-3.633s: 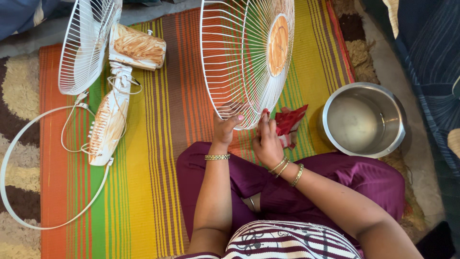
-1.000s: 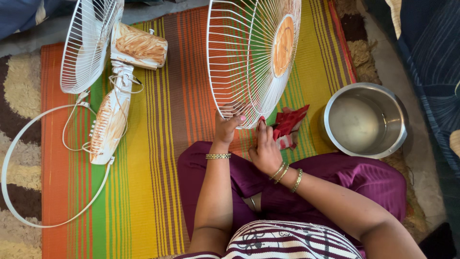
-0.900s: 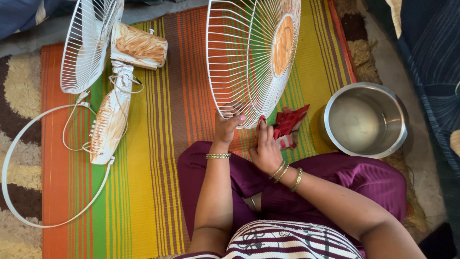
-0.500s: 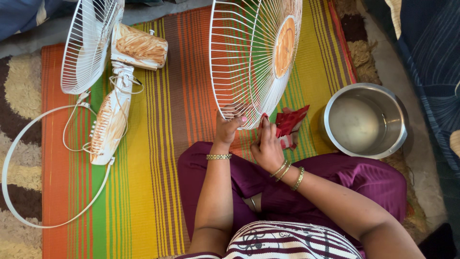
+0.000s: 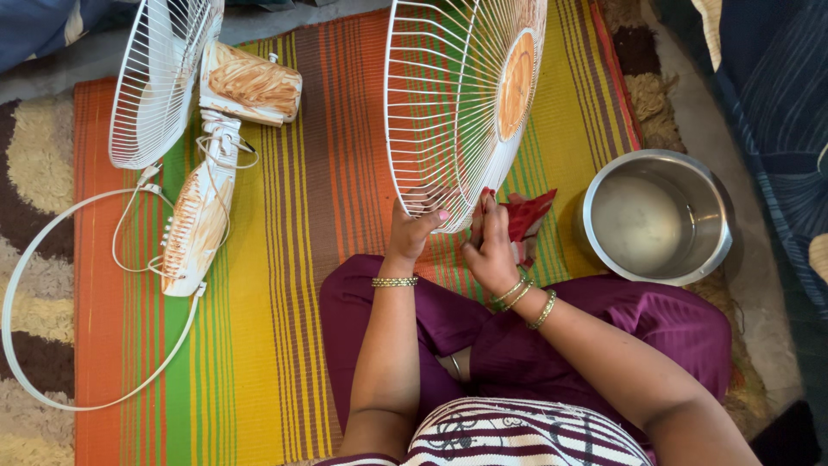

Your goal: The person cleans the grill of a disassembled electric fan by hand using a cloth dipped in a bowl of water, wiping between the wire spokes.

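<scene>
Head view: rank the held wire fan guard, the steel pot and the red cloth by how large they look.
1. Wire fan guard, gripped by the left hand; it is raised toward the camera, so nearness may enlarge it.
2. Steel pot.
3. Red cloth, partly hidden by the right hand.

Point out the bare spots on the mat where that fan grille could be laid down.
Bare mat lies between the fan body and the held grille. More lies at lower left, between the loose ring and the knee. It is crowded by the pot, the red cloth and both hands.
</scene>
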